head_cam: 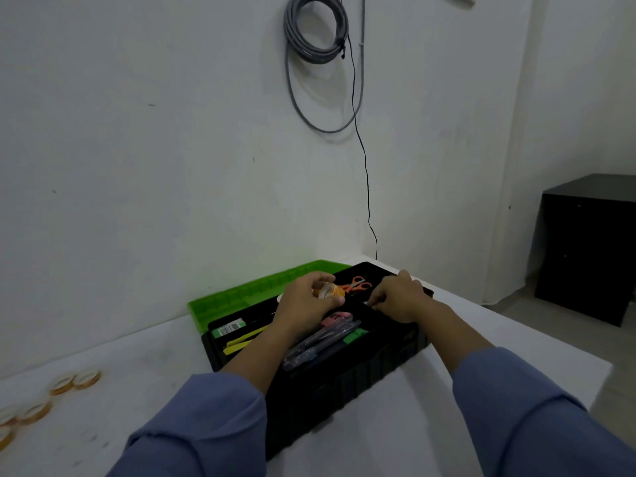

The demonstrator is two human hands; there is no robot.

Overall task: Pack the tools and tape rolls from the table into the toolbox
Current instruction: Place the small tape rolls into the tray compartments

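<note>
Toolbox, black, its green lid lying open behind it, centre of the frame on a white table; inside: orange scissors at upper right, a pink item and clear-packed pens in the middle, a yellow tool and a barcode label at left. Tape roll, clear with an orange core, pinched in the left hand just above the box's middle; right hand at the box's right inner edge, fingers curled, whether grasping anything cannot be told; loose rolls lie on the table at lower left.

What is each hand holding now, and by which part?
The left hand grips a tape roll round its outer rim. The right hand is in the toolbox; whether it holds anything cannot be told.
</note>
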